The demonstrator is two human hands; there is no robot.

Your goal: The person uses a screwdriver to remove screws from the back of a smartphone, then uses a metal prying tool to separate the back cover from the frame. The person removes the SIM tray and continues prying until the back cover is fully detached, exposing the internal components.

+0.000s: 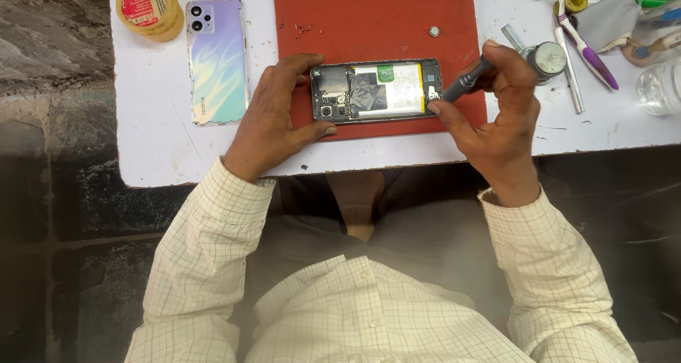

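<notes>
Glossy iridescent back cover (218,62), matt red rubbery mat (376,23), scuffed white tabletop (152,150), metal-capped screwdriver (496,65).

Place: a small phone repair workshop.
Surface: a worn white surface (156,150) carrying a scuffed red work mat (376,23).
Evidence: an opened phone (376,90) with bare battery and circuit board, its detached rear cover (217,62) nearby.
Tools: screwdriver (468,79), brush (585,40), tweezers (571,72), loose screw (434,31).

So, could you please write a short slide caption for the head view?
Left hand steadies an opened phone on a red mat while the right hand applies a screwdriver.
</notes>
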